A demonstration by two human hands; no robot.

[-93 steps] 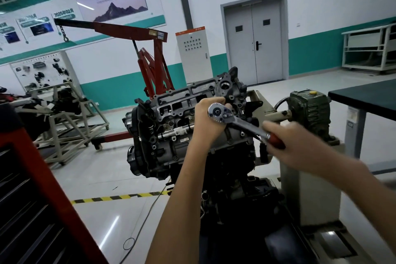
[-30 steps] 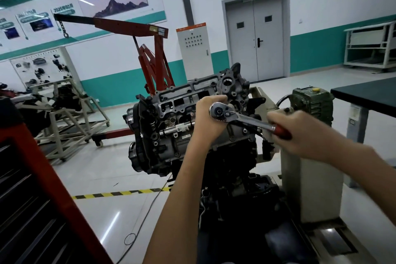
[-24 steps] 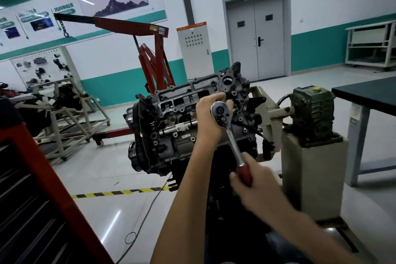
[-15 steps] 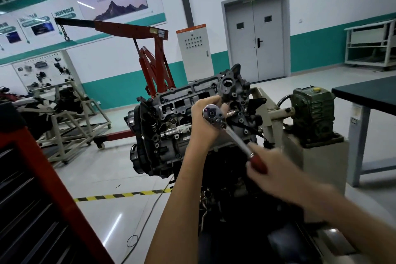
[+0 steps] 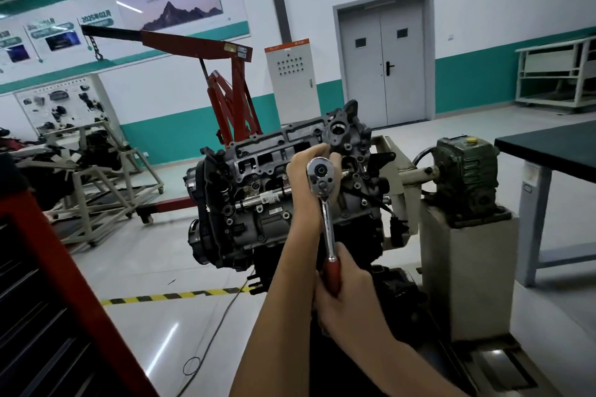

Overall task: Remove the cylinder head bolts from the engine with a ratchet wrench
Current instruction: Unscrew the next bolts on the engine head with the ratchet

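A dark grey engine [image 5: 258, 196] hangs on a stand, its cylinder head face turned toward me. A chrome ratchet wrench [image 5: 325, 213] with a red grip is set on the head near its right end, handle pointing straight down. My left hand [image 5: 304, 184] curls round the wrench behind its round ratchet head. My right hand [image 5: 345, 303] grips the red handle below. The bolt under the wrench is hidden by the tool and my left hand.
A grey-green gearbox [image 5: 464, 177] on a pedestal [image 5: 464, 274] carries the engine stand at right. A red tool cart [image 5: 42, 300] fills the lower left. A red engine crane [image 5: 225, 97] stands behind. A dark workbench [image 5: 554, 145] is at far right. A cable [image 5: 213, 329] crosses the floor.
The wrench handle has swung clockwise from pointing down-right to straight down, with my right hand following it. My left hand has stayed on the wrench at its head.
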